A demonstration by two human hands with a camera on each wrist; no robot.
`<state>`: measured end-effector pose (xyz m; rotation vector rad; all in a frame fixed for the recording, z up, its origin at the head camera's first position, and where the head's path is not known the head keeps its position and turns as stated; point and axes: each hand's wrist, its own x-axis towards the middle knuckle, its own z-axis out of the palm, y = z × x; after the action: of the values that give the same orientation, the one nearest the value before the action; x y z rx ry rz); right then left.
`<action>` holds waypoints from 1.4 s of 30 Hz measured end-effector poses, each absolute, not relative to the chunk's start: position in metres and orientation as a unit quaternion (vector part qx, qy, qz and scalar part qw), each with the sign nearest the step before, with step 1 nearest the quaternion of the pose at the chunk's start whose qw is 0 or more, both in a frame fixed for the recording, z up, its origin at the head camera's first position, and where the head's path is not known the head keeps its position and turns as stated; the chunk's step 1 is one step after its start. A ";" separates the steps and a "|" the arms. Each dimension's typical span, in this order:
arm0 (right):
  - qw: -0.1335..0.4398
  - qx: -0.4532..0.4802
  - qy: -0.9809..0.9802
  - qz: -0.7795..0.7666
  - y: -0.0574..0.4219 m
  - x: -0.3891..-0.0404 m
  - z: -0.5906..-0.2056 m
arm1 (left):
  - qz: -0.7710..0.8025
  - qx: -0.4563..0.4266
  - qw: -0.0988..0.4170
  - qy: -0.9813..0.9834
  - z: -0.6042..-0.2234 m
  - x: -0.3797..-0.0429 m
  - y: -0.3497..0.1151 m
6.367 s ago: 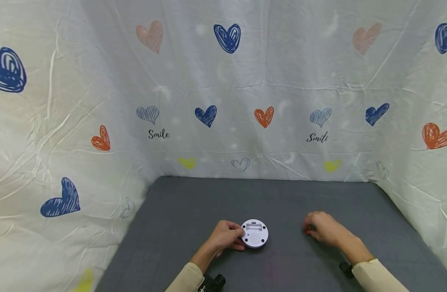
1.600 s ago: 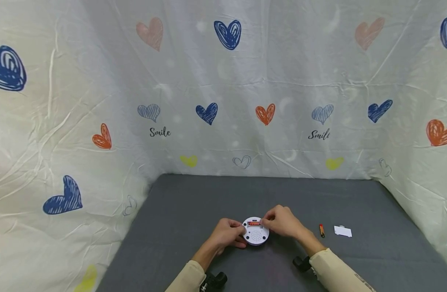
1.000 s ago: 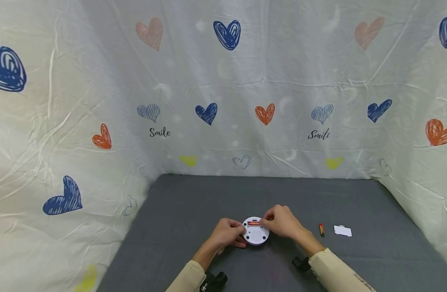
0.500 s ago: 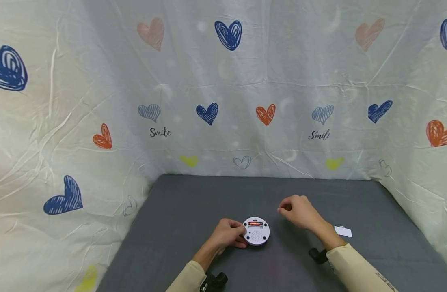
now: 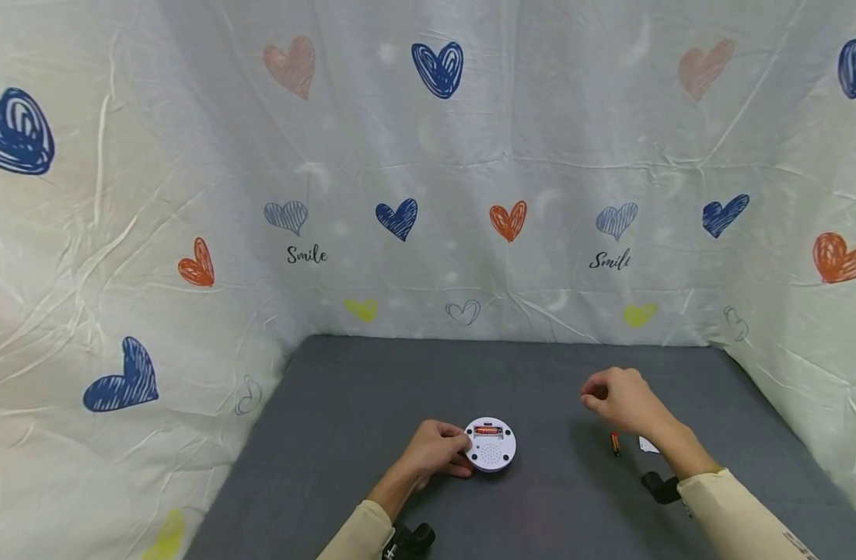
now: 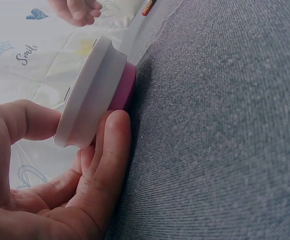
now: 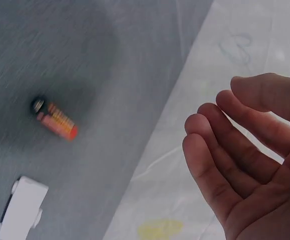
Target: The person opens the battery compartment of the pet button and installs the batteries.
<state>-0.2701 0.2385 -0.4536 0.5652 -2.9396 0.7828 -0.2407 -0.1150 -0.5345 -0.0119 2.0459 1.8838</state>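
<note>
My left hand (image 5: pixel 438 449) pinches the left edge of a round white device (image 5: pixel 491 454), its underside facing up. A red battery (image 5: pixel 487 429) lies in the slot near the device's far edge. In the left wrist view, thumb and fingers hold the white rim, above a pink base (image 6: pixel 124 86) close over the cloth. My right hand (image 5: pixel 627 400) hovers over the table at the right, fingers loosely curved around nothing. Below it lies a second battery (image 5: pixel 615 444), red and black. A white battery cover (image 7: pixel 23 207) lies beside that battery, partly hidden by the right wrist in the head view.
The table is covered with a dark grey cloth (image 5: pixel 372 381). White curtains (image 5: pixel 428 148) printed with hearts stand behind it and on both sides. A black wrist camera (image 5: pixel 660 488) is strapped near each sleeve.
My right hand has let go of the battery in the slot and moved right, towards the loose battery and cover. My left hand keeps its hold on the device.
</note>
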 end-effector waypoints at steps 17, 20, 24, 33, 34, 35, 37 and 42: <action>-0.022 0.233 -0.953 0.191 0.271 -0.265 -0.470 | 0.666 -0.003 0.179 0.724 -0.534 -0.240 -0.116; -0.033 0.237 -0.954 0.180 0.272 -0.266 -0.473 | 0.666 -0.004 0.179 0.725 -0.534 -0.241 -0.116; -0.035 0.256 -0.952 0.161 0.274 -0.266 -0.479 | 0.664 -0.004 0.178 0.726 -0.534 -0.241 -0.116; 0.002 0.330 -0.936 0.122 0.279 -0.263 -0.495 | 0.661 -0.010 0.180 0.729 -0.535 -0.240 -0.116; 0.005 0.336 -0.934 0.124 0.279 -0.263 -0.497 | 0.661 -0.010 0.180 0.728 -0.535 -0.240 -0.116; 0.009 0.343 -0.931 0.125 0.279 -0.262 -0.499 | 0.662 -0.009 0.180 0.728 -0.535 -0.240 -0.116; 0.013 0.349 -0.928 0.130 0.280 -0.262 -0.501 | 0.663 -0.008 0.179 0.726 -0.535 -0.241 -0.116; 0.015 0.351 -0.926 0.138 0.280 -0.261 -0.506 | 0.664 -0.010 0.178 0.726 -0.536 -0.241 -0.116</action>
<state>-0.2611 0.2800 -0.5064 1.0927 -2.8808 0.4290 -0.2407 -0.1158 -0.5360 -0.0274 2.0544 1.8790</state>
